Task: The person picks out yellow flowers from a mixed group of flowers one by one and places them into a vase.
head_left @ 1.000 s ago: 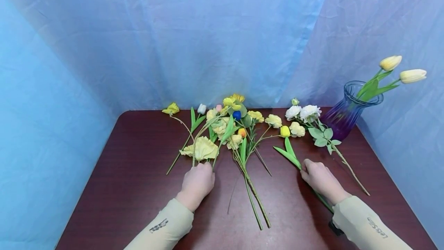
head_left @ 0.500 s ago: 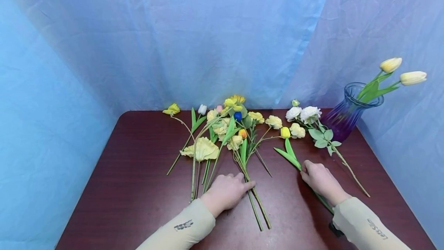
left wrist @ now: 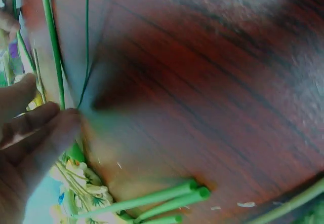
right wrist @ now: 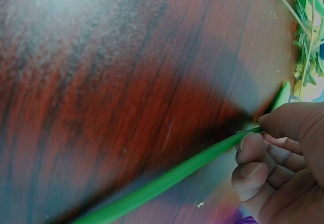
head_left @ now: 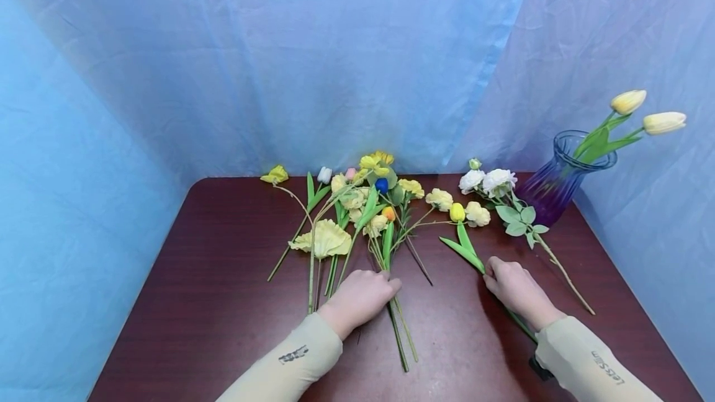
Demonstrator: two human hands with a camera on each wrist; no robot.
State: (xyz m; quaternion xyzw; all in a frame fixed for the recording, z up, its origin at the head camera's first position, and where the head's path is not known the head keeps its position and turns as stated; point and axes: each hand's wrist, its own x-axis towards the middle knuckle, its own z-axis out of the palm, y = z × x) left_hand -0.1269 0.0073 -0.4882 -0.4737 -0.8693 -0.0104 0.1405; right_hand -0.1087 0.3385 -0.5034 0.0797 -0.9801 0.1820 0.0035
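Note:
In the head view my left hand [head_left: 363, 295] closes over stems near the table's middle: the orange tulip's [head_left: 388, 213] green stem and a yellow-flowered branch [head_left: 413, 231] run under it, their lower ends [head_left: 403, 352] sticking out below. The left wrist view has its thumb and fingers [left wrist: 38, 130] around the green stem [left wrist: 54, 57]. My right hand [head_left: 515, 287] pinches the yellow tulip [head_left: 457, 212] by its stem, which lies low over the table; the right wrist view shows thumb and forefinger meeting on that green stem [right wrist: 187, 168].
A blue-purple glass vase [head_left: 553, 188] holding two pale yellow tulips [head_left: 628, 102] stands at the back right. White roses [head_left: 497, 182] lie before it. Left of my left hand are a large pale yellow bloom [head_left: 325, 239], a white tulip [head_left: 324, 174] and a blue tulip [head_left: 382, 185].
My left hand has let go of the stems below the large pale bloom, moved right and taken the middle stems, which have shifted slightly left. My right hand stays put on the yellow tulip.

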